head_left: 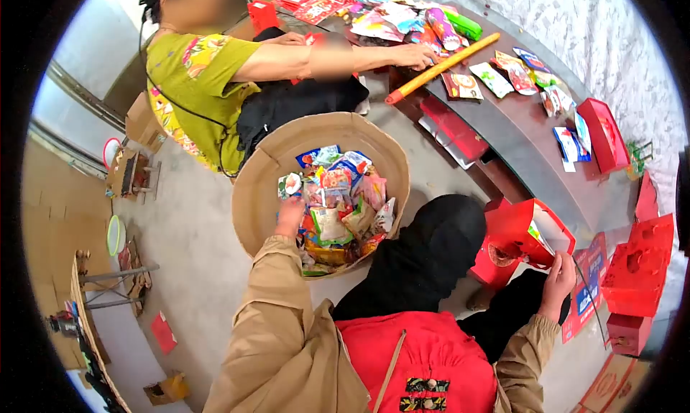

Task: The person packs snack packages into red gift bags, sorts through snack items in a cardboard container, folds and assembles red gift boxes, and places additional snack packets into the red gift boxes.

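Observation:
My left hand point(291, 215) reaches into a large round cardboard bin point(260, 161), at the left side of a heap of small snack packets point(330, 225). A white and green packet point(290, 185) lies just beyond its fingers, which are partly hidden. On the right, my right hand point(557, 283) pinches the edge of an open red box point(528, 230) near my knee. Part of a packet shows inside that box.
Another person point(208, 97) sits at the upper left, one hand at the dark table point(517, 125). Packets and an orange stick point(442, 69) lie on it. A red box point(602, 135) stands at its right, more red boxes point(638, 265) beyond my right hand.

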### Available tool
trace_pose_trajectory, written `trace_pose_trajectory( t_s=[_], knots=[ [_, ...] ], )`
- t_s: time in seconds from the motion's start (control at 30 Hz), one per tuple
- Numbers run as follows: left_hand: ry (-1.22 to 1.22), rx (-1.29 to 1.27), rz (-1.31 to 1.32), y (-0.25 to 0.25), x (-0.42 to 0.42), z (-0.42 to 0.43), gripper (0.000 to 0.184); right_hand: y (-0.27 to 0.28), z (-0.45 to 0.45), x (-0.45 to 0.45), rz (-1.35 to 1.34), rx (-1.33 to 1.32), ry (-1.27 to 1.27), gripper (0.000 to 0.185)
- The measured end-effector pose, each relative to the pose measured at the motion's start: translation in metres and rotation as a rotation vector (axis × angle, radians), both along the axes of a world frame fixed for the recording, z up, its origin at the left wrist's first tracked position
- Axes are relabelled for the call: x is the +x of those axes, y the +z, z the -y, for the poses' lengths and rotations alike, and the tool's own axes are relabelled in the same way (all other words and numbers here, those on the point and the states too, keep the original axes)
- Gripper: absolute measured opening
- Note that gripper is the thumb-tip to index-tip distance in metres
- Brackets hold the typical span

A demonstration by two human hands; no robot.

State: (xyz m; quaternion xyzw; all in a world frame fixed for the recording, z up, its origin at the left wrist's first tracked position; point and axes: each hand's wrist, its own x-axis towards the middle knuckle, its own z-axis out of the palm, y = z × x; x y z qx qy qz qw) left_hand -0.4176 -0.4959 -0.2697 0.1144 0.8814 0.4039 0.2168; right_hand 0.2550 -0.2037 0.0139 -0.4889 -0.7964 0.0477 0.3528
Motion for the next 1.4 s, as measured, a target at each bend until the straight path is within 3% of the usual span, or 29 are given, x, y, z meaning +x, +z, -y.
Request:
trace_pose_trajectory(
  t_s=[0.1,0.13,0.17,0.3,0.43,0.57,0.6,0.83,0.97,1.0,1.1,1.13,1.23,1.33,1.4],
  knots=[
    [-0.134,-0.302,-0.102,0.047,0.054,-0.001,0.05,0.002,0.001,-0.002,0.052,-0.013,-0.013,0.013],
    [-0.241,-0.282,0.181,0.058,0.057,-0.005,0.062,0.001,0.0,-0.002,0.059,-0.013,-0.01,0.013],
    [-0.258,-0.16,0.24,0.019,0.054,0.002,0.07,0.0,-0.001,-0.002,0.067,-0.014,-0.006,0.013],
    [-0.39,-0.272,0.01,-0.02,0.072,0.002,0.086,-0.005,-0.005,-0.002,0.092,-0.005,-0.006,0.013],
    [-0.454,-0.423,-0.051,-0.007,0.079,-0.007,0.104,-0.006,-0.007,-0.003,0.114,0.0,0.0,0.014],
    [-0.461,-0.334,-0.07,-0.028,0.061,-0.007,0.115,-0.005,-0.006,-0.006,0.123,-0.003,0.006,0.015],
    [-0.445,-0.37,0.019,-0.007,0.065,-0.016,0.118,-0.004,-0.005,-0.007,0.126,-0.004,0.002,0.016],
    [-0.489,-0.475,0.011,0.031,0.085,-0.052,0.117,-0.007,-0.01,-0.005,0.137,0.0,0.023,0.016],
    [-0.424,-0.298,-0.215,0.032,0.109,-0.065,0.106,-0.006,-0.011,-0.01,0.142,-0.012,0.02,0.015],
    [-0.425,-0.309,-0.243,0.024,0.112,-0.068,0.091,-0.006,-0.012,-0.01,0.152,-0.008,0.024,0.015],
    [-0.59,-0.543,-0.238,0.053,0.131,-0.091,0.075,-0.006,-0.015,-0.011,0.171,-0.012,0.03,0.015],
    [-0.682,-0.701,-0.246,0.04,0.13,-0.097,0.064,-0.006,-0.015,-0.012,0.173,-0.026,0.028,0.015],
    [-0.748,-0.636,-0.123,0.036,0.134,-0.104,0.073,-0.008,-0.015,-0.009,0.196,-0.062,0.024,0.02],
    [-0.656,-0.544,-0.024,0.03,0.14,-0.111,0.085,-0.008,-0.017,-0.01,0.214,-0.059,0.031,0.022],
    [-0.725,-0.416,-0.043,-0.002,0.137,-0.109,0.092,-0.008,-0.017,-0.011,0.221,-0.048,0.031,0.021]
  ],
)
